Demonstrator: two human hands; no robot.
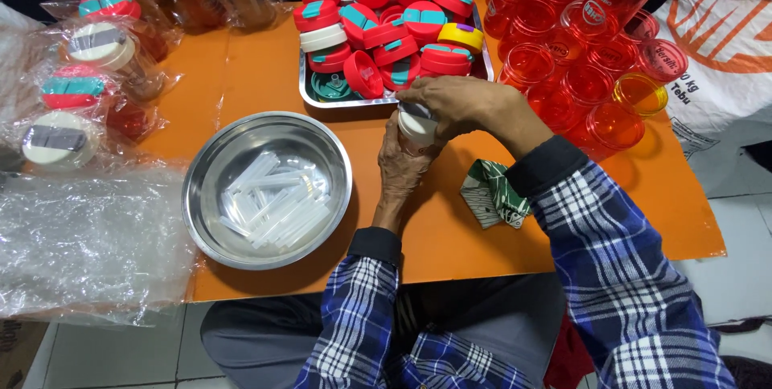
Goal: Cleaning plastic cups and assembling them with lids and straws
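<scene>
The left hand [404, 165] grips a small bottle [418, 144] from below to keep it steady, just in front of the tray of lids [392, 31]. The right hand [454, 104] is clenched on its white lid [416, 122] from above, a good grip for twisting. A steel bowl of clear straws [269, 188] sits left of the tray, near the hands.

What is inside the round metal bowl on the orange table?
The metal bowl holds a loose pile of clear plastic straws. Bare metal shows around them; the bottom under the pile is covered.
</scene>
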